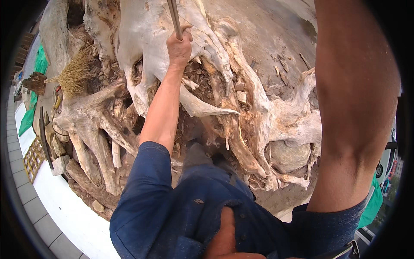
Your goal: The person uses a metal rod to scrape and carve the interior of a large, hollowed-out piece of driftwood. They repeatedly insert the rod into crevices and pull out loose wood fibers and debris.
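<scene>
My left hand (pixel 180 48) is closed round the lower end of a slim grey-brown rod (pixel 174 16), which runs up out of the picture. It is held above the pale, weathered wood of a large tree stump (pixel 148 36) with twisted roots. My right arm (pixel 355 103) is raised close to the camera and passes out at the top; its hand is out of sight. Below my left forearm a pointed root (pixel 207 106) juts to the right. My legs stand among the roots, and my feet are hard to make out.
A straw hand broom (pixel 74 77) rests on the roots at left. Beside it lie green cloth (pixel 29 114), a dark bar (pixel 45 138), a yellow lattice panel (pixel 33 159) and a white sheet (pixel 73 216). A large rounded stone (pixel 290 156) sits under the roots at right.
</scene>
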A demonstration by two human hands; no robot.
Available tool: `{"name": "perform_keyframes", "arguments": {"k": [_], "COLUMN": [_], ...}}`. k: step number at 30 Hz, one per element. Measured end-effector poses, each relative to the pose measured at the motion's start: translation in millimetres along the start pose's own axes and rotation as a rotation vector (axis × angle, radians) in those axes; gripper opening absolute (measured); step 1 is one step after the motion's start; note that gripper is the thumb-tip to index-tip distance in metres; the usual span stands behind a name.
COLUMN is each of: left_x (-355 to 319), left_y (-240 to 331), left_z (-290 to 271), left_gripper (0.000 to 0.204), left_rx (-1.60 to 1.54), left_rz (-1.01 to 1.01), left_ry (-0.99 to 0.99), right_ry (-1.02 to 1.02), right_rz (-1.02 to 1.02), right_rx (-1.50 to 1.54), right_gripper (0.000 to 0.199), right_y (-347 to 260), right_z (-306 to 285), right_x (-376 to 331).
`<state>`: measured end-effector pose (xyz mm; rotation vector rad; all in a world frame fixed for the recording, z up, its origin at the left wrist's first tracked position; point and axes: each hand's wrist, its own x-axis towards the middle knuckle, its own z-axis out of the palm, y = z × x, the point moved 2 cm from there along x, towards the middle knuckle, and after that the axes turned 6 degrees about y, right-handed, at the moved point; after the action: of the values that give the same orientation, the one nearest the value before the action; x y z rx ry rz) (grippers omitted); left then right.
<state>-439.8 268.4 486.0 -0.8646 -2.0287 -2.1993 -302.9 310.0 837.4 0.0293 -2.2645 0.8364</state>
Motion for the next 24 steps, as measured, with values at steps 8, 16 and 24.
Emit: {"name": "perform_keyframes", "arguments": {"k": [8, 16, 24], "left_x": [-124.6, -146.9, -149.4], "left_y": [-70.6, 12.7, 20.5], "left_z": [-12.9, 69.1, 76.7], "left_gripper": [0.014, 0.042, 0.047], "left_rx": [0.060, 0.183, 0.383], "left_rz": [-0.273, 0.290, 0.584], "left_ry": [-0.018, -0.262, -0.378], "right_ry": [0.014, 0.415, 0.759], "right_rz": [-0.108, 0.306, 0.692], "right_rx": [-0.173, 0.077, 0.376], "right_gripper": [0.020, 0.017, 0.030], "right_y": [5.3, 5.5, 28.6], "right_z": [43.3, -148.2, -182.5], "right_x": [-32.3, -221.5, -422.8]}}
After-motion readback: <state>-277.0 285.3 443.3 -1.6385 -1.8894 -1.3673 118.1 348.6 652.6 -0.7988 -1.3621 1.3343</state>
